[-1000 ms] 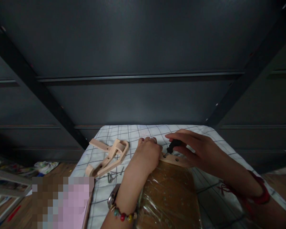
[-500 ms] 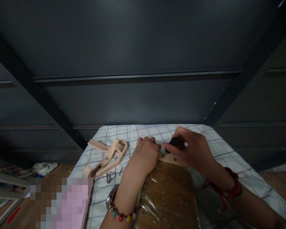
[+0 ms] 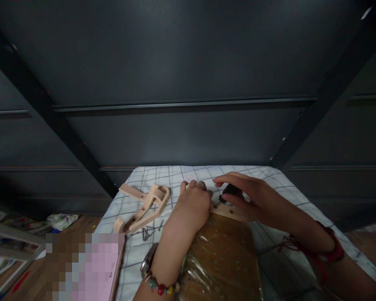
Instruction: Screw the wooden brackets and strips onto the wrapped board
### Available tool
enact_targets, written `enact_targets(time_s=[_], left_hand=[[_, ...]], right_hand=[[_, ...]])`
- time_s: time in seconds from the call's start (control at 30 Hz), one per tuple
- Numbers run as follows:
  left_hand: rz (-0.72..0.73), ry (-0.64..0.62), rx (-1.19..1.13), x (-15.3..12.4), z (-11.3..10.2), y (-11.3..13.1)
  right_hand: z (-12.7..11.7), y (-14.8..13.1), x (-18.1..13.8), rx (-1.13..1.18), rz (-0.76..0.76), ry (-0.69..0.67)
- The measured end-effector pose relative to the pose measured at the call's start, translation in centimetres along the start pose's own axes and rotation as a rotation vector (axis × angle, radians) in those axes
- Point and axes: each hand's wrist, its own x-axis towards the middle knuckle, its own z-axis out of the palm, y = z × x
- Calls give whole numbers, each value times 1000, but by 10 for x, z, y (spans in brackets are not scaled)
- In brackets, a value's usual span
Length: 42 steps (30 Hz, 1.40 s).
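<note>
My left hand is closed over the far left end of a pale wooden strip with holes, which lies across the top of a brown board wrapped in clear plastic. My right hand is wrapped round a small black-handled tool whose tip meets the strip near a hole. Both hands rest on a white checked cloth. A watch and a bead bracelet are on my left wrist, a red cord on my right.
A pale wooden frame piece with curved arms lies left of my hands, with several dark screws beside it. A blurred pink patch sits at lower left. Dark panelled wall stands behind; papers litter the floor at left.
My right hand has turned on the black tool, its fingers stretching flatter over the handle and its wrist swinging back out to the right. My left hand has stayed on the strip.
</note>
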Motion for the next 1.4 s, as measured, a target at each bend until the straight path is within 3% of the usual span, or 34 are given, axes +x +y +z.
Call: enact_targets(time_s=[0.2, 0.33, 0.47, 0.6, 0.97, 1.07, 1.23, 1.4], left_hand=[[-77, 35, 70, -22, -5, 21], [-38, -52, 32, -37, 14, 52], [-194, -72, -9, -39, 33, 69], [-265, -98, -46, -38, 38, 69], [-269, -22, -73, -36, 53, 65], [-275, -28, -102, -36, 54, 63], [-293, -53, -152, -37, 57, 61], [-297, 4, -167, -40, 61, 61]], right_hand=[[-2, 5, 1, 1, 76, 25], [0, 4, 3, 18, 103, 74], [1, 0, 2, 26, 119, 114], [3, 1, 3, 62, 158, 147], [13, -1, 11, 33, 319, 222], [13, 0, 11, 68, 275, 211], [7, 0, 5, 71, 59, 95], [2, -1, 0, -38, -53, 38]])
